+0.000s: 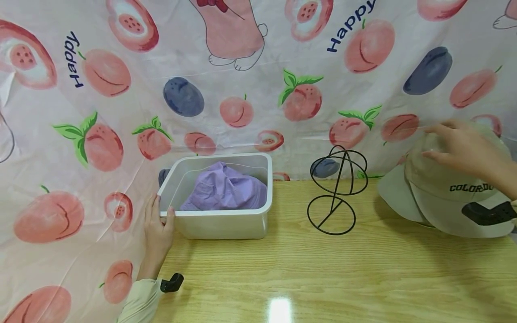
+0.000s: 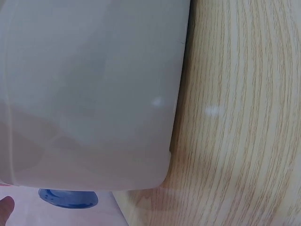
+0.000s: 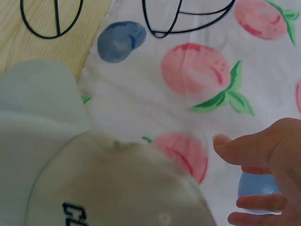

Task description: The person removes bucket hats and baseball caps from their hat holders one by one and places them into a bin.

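Observation:
My left hand (image 1: 158,231) grips the front left corner of a white plastic bin (image 1: 226,225), thumb at the front rim and fingers along the left side. Inside the bin lies a crumpled purple cap (image 1: 224,188). The left wrist view shows mostly the bin's wall (image 2: 94,94), with one fingertip at the lower left. On the right, my right hand (image 1: 468,148) is over a beige baseball cap (image 1: 456,197) with dark lettering. Its thumb and fingers are spread, holding nothing in the right wrist view. A second pale cap (image 1: 397,193) sits against the beige one, partly hidden.
A black wire stand (image 1: 338,194) stands on the wooden table (image 1: 323,273) between the bin and the caps. Behind runs a fruit-patterned cloth (image 1: 250,85), which also covers the left side. Something dark (image 1: 163,176) shows behind the bin's left edge.

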Demonstrator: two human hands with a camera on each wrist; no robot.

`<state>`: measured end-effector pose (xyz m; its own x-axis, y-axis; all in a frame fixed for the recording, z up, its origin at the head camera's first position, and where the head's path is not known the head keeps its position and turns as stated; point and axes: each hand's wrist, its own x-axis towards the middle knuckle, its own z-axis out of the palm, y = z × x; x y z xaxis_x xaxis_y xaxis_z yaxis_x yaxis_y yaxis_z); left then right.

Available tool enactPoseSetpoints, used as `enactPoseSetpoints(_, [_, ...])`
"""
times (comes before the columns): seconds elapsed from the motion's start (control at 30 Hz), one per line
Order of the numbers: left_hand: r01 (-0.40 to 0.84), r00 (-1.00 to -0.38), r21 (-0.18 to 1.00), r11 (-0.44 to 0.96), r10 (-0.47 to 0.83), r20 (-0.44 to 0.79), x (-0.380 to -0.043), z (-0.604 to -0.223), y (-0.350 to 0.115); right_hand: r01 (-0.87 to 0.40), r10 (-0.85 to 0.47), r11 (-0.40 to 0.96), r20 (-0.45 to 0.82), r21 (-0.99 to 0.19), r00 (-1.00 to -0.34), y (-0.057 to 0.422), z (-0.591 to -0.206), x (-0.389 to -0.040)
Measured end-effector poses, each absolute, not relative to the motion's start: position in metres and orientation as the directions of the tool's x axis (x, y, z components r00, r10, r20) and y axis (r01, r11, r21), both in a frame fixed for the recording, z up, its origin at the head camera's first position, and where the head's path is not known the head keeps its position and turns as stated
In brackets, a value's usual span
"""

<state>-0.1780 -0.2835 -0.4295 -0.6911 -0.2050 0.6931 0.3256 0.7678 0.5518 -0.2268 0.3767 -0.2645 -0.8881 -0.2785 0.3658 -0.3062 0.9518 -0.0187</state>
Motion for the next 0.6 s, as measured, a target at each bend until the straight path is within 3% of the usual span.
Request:
enactPoseSetpoints(0.33, [0.339,-0.675,0.547,0.765,-0.207,0.708,-0.177,-0.429,-0.285,-0.118,-0.119,0.993,0.285,0.018,-0.951,0.395,-0.269,-0.225])
enactPoseSetpoints(0.6, [0.325,-0.687,0.557,0.764,-0.214,0.695,-0.176,-0.429,-0.286,-0.068,-0.063,0.998,0.266,-0.008,-0.962,0.404,-0.276,-0.229])
